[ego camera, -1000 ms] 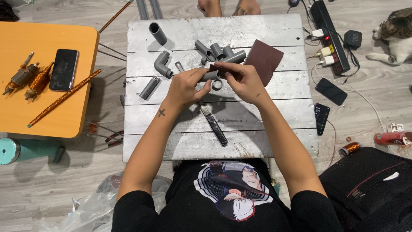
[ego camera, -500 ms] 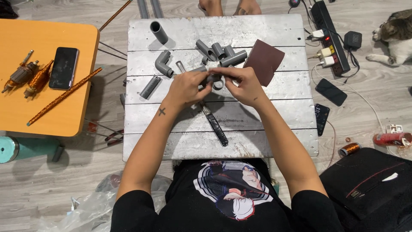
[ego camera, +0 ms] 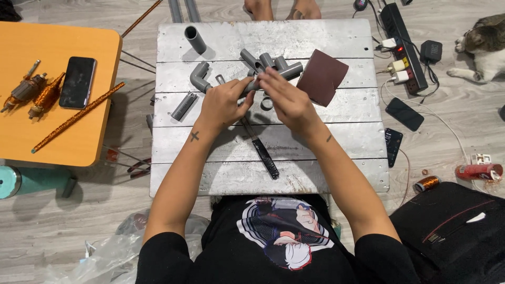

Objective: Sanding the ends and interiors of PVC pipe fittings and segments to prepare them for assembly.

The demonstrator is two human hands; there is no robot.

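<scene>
My left hand (ego camera: pixel 225 102) grips a short grey pipe piece (ego camera: pixel 251 87) above the middle of the white plank table (ego camera: pixel 236 176). My right hand (ego camera: pixel 286 99) meets it from the right, fingertips closed on the same piece. Just beyond the fingers lies a cluster of grey pipe fittings (ego camera: pixel 268 62) with a longer grey pipe (ego camera: pixel 292 70). A brown sandpaper sheet (ego camera: pixel 322 77) lies right of my right hand. A dark-handled knife (ego camera: pixel 261 151) rests on the planks below my hands. A small grey ring (ego camera: pixel 266 103) sits under my right hand.
A grey elbow (ego camera: pixel 199 77) and two short pipes (ego camera: pixel 194 39) (ego camera: pixel 184 105) lie on the table's left. The orange table (ego camera: pixel 31 131) holds a phone (ego camera: pixel 77 82), motor armatures (ego camera: pixel 23 89) and a glittery stick (ego camera: pixel 79 115). On the right are a power strip (ego camera: pixel 402 47), a cat (ego camera: pixel 486 44) and a black bag (ego camera: pixel 452 231).
Both hands have shifted slightly away from me toward the pile of fittings, still together on the grey piece. The right hand's fingers now stretch out over it.
</scene>
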